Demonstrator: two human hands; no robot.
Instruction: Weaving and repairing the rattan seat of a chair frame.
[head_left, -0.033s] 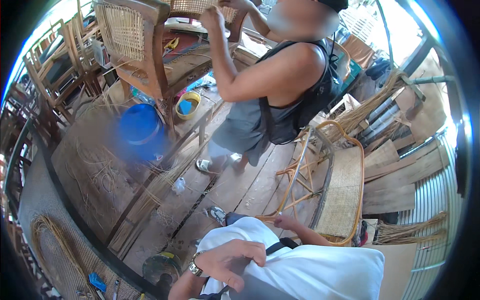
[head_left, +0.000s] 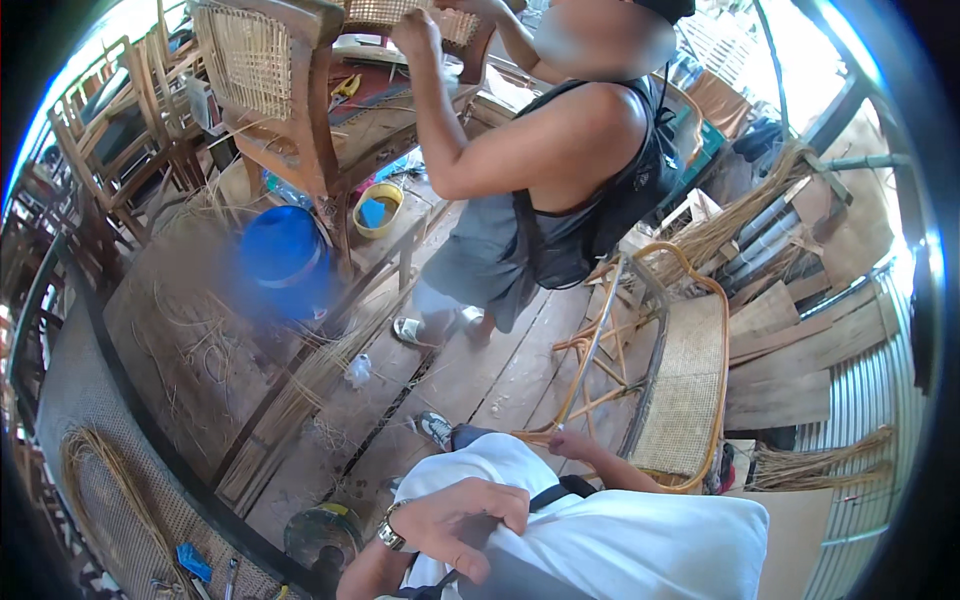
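My left hand (head_left: pixel 455 515), with a metal watch (head_left: pixel 390 530) on its wrist, lies against my white shirt (head_left: pixel 630 530). Its fingers are bent and its thumb stands apart, close to a black strap (head_left: pixel 550 495); nothing shows in its grasp. Farther right, my right hand (head_left: pixel 571 444) is closed at the near end of the rattan chair's frame (head_left: pixel 535 437). Its fingertips are small and partly hidden. The chair's woven seat (head_left: pixel 680 380) stretches away to the right of that hand.
A co-worker (head_left: pixel 560 150) stands ahead, hands raised at a wooden chair (head_left: pixel 318 110) with yellow-handled pliers (head_left: pixel 346 88) on it. Nearby are a blue bucket (head_left: pixel 283 255) and yellow tub (head_left: pixel 378 212). Cane strands (head_left: pixel 285 405) litter the plank floor. A dark-framed woven panel (head_left: pixel 130 420) lies left.
The co-worker's raised hand and forearm have shifted slightly left and up at the wooden chair. Both of my hands stay where they were.
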